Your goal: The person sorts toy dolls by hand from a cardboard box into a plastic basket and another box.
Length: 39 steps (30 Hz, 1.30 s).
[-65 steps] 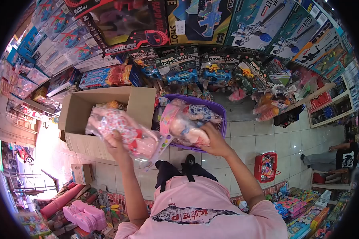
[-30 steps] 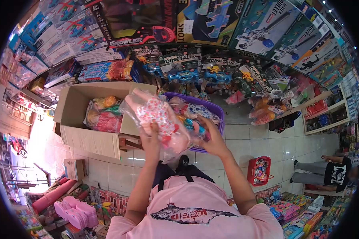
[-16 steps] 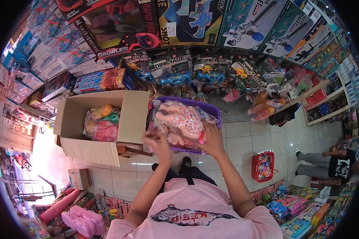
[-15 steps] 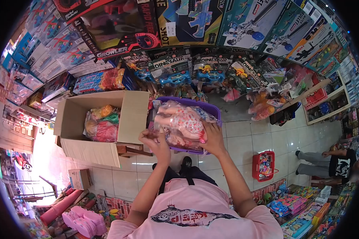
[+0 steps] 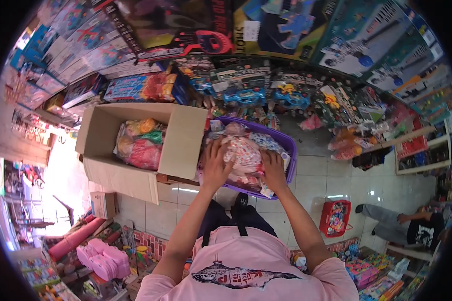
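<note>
A bagged doll (image 5: 242,154) in a pale dress with small red dots lies on other wrapped toys in a purple basket (image 5: 292,159). My left hand (image 5: 217,164) rests on the left side of the doll's clear bag, its fingers spread. On the right side, my right hand (image 5: 274,171) touches the bag with its fingers apart and pointing away from me. Neither hand is wrapped round the doll. Beneath it, the other toys are mostly covered.
Left of the basket stands an open cardboard box (image 5: 186,143) holding bagged dolls (image 5: 141,148). Boxed toy guns and hanging dinosaur packs (image 5: 241,83) line the far side. A red basket (image 5: 335,219) sits on the tiled floor; another person (image 5: 422,228) is at the right.
The doll has gone from above the basket's contents down among them. My left hand has moved right onto its bag, fingers spread. The view has shifted slightly.
</note>
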Motion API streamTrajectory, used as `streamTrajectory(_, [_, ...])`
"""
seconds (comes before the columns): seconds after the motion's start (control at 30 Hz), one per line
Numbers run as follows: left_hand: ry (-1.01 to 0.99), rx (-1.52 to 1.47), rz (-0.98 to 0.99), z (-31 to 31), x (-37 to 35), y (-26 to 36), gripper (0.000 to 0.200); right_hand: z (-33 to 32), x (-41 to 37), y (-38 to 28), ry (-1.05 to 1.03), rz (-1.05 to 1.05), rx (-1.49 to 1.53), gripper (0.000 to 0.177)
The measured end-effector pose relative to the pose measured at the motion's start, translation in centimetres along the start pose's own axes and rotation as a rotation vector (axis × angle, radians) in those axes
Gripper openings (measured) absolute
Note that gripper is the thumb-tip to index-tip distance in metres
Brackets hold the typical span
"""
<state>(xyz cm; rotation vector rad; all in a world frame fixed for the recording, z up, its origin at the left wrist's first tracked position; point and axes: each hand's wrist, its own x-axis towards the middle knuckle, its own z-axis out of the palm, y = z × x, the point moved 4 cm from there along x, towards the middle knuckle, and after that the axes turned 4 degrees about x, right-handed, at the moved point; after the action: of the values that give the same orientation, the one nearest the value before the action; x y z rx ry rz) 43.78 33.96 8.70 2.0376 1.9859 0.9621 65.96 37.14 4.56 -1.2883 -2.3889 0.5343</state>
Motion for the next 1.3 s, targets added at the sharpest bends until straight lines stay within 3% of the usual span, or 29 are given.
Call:
streamTrajectory(0.13, [-0.033,-0.018,-0.007,-0.3,-0.5,-0.7,0.052,0.5,0.3,-0.6,-0.049,0.03,-0.087,0.102])
streamTrajectory(0.23, [-0.024,-0.103,-0.046,-1.4,-1.6,-1.0,0.056,-0.8,0.4,-2.4,-0.303,0.263,-0.164,0.115])
streamTrajectory(0.33, [0.05,-0.117,-0.083,-3.6,-4.7,-1.6,0.056,-2.5,1.6,-6.7,-0.204,0.236,-0.239,0.117])
streamTrajectory(0.37, [0.011,-0.202,-0.114,-4.1,-6.2,-2.2,0.051,-3.7,2.1,-9.3,-0.122,0.14,-0.217,0.1])
streamTrajectory(0.4, [-0.029,-0.289,-0.142,-4.4,-7.8,-2.9,0.046,-2.9,2.5,-10.7,-0.128,0.117,-0.217,0.1])
streamTrajectory(0.47, [-0.075,-0.255,-0.164,-5.2,-11.0,-4.4,0.039,-1.3,2.9,-13.9,-0.038,-0.124,0.154,0.067])
streamTrajectory(0.53, [-0.122,-0.225,-0.188,-5.5,-14.5,-6.4,0.032,2.0,2.9,-17.1,-0.176,-0.341,0.504,0.034])
streamTrajectory(0.6, [-0.128,-0.393,-0.53,-5.2,-19.0,-10.3,0.025,6.0,2.2,-20.2,-0.519,-0.247,0.67,0.023])
streamTrajectory(0.63, [-0.111,-0.392,-0.544,-5.1,-21.6,-12.0,0.025,8.4,1.8,-20.6,-0.535,-0.262,0.668,0.023])
streamTrajectory(0.73, [-0.022,-0.358,-0.889,-3.1,-31.9,-18.4,0.026,19.7,0.0,-18.8,-0.704,-0.343,0.579,0.025])
streamTrajectory(0.77, [0.063,-0.347,-0.966,-2.0,-35.8,-20.2,0.027,23.2,-0.6,-16.9,-0.779,-0.323,0.456,0.026])
streamTrajectory(0.83, [0.03,-0.231,-1.195,0.1,-44.1,-22.6,0.033,28.1,-1.5,-13.5,-0.878,-0.269,0.241,0.031])
streamTrajectory(0.9, [-0.133,-0.234,-1.462,3.3,-52.9,-24.2,0.039,31.8,-2.1,-9.8,-0.958,-0.14,0.128,0.038])
streamTrajectory(0.93, [-0.243,-0.376,-1.627,3.7,-56.0,-23.4,0.042,33.5,-2.6,-7.7,-1.012,-0.044,0.099,0.04])
streamTrajectory(0.97, [-0.357,-0.527,-1.781,3.9,-58.1,-22.5,0.044,34.0,-3.3,-6.1,-0.939,-0.115,0.148,0.048])
streamTrajectory(1.03, [-0.343,-0.601,-1.958,2.2,-60.1,-19.5,0.043,33.1,-2.8,-7.2,-0.871,-0.205,0.187,0.055])
streamTrajectory(1.1, [-0.349,-0.586,-1.913,0.8,-61.5,-19.0,0.043,29.6,-3.5,-7.8,-1.11,0.57,0.023,0.067])
streamTrajectory(1.13, [-0.375,-0.558,-1.864,1.2,-63.3,-19.2,0.044,31.1,-3.6,-6.9,-1.117,0.557,0.007,0.067])
streamTrajectory(1.17, [-0.236,-0.551,-1.789,1.8,-64.5,-19.7,0.039,32.4,-3.5,-5.8,-1.154,0.494,-0.078,0.062])
streamTrajectory(1.2, [-0.224,-0.568,-1.802,2.1,-65.1,-19.7,0.039,33.8,-3.5,-3.8,-1.19,0.429,-0.163,0.057])
streamTrajectory(1.23, [-0.055,-0.661,-1.874,1.9,-65.4,-20.0,0.038,37.1,-2.2,-5.5,-1.221,0.36,-0.244,0.053])
streamTrajectory(1.3, [0.184,-0.732,-1.935,0.2,-64.5,-20.5,0.036,38.9,-2.3,0.5,-1.274,0.221,-0.399,0.048])
